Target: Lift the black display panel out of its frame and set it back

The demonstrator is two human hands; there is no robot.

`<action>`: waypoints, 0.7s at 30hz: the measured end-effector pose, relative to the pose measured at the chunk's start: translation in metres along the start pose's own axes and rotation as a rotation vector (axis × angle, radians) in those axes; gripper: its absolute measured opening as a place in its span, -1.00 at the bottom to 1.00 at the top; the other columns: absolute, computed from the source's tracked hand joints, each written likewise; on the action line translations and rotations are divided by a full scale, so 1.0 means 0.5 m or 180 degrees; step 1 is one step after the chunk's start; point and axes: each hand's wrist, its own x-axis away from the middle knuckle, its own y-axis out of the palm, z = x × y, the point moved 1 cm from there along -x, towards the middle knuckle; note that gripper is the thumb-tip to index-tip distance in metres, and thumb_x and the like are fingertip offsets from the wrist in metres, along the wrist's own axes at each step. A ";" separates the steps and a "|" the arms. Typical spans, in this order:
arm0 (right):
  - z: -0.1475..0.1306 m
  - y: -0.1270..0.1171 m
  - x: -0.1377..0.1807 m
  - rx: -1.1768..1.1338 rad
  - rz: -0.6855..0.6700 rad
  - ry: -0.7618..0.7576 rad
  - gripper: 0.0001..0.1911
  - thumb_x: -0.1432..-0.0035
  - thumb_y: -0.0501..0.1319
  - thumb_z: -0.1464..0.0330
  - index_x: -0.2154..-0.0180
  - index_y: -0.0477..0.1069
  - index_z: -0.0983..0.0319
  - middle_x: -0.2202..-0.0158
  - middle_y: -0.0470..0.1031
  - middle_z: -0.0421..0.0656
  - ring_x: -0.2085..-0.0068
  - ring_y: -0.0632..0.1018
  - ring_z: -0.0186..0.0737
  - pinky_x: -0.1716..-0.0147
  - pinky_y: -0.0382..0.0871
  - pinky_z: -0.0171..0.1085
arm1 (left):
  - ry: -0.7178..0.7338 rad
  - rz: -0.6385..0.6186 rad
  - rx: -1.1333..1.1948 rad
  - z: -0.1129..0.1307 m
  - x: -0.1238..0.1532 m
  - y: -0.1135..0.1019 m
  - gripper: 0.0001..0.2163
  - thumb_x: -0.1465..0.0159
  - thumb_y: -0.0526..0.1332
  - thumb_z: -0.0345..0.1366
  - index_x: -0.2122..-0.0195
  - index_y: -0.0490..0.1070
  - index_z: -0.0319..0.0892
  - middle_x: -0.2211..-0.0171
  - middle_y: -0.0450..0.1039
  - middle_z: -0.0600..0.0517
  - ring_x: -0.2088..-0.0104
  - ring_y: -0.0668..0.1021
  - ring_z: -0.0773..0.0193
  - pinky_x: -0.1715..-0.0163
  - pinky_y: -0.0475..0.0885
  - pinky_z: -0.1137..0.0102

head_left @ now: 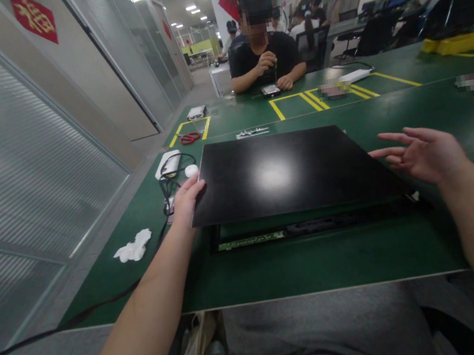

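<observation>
A thin black glossy panel point(316, 168), like a bare display screen, is held flat above the table and mirrors a bright ceiling light. Its left edge is gripped by my left hand point(188, 197), thumb on top and the other fingers partly hidden. Beside the right edge, my right hand point(429, 154) is open with its fingers spread; whether a fingertip touches the panel I cannot tell. Under the panel lies a dark frame point(338, 221) with a green circuit board strip point(251, 240) along its near side. The panel covers most of that frame.
Left of the panel are a white device point(168, 165), black cable point(167, 182), a round white object point(191, 171) and crumpled tissue point(133, 246). Red scissors point(190, 138) and small metal tools point(252, 132) lie beyond. Across the green table point(323, 266), a co-worker point(263, 56) handles a small device.
</observation>
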 end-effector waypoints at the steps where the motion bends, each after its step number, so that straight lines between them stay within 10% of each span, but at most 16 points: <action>1: 0.001 0.001 -0.001 0.0042 0.0031 0.0000 -0.57 0.10 0.03 0.14 0.20 0.32 0.21 0.33 0.45 0.08 0.65 0.27 -0.42 0.76 0.16 -0.39 | -0.0002 0.0026 0.0037 0.000 0.000 0.000 -0.58 0.08 0.38 -0.33 0.13 0.58 -0.24 0.29 0.65 -0.03 0.17 0.64 0.04 0.12 0.52 0.24; 21: 0.003 0.008 0.000 0.0245 0.0307 0.0090 -0.67 0.09 0.01 0.16 0.32 0.32 0.21 0.37 0.46 0.10 0.72 0.03 -0.53 0.83 -0.06 -0.42 | -0.0077 -0.0279 -0.0086 0.014 0.034 0.018 -0.60 0.03 0.40 -0.34 0.11 0.55 -0.21 0.26 0.65 -0.03 0.14 0.63 0.07 0.09 0.52 0.26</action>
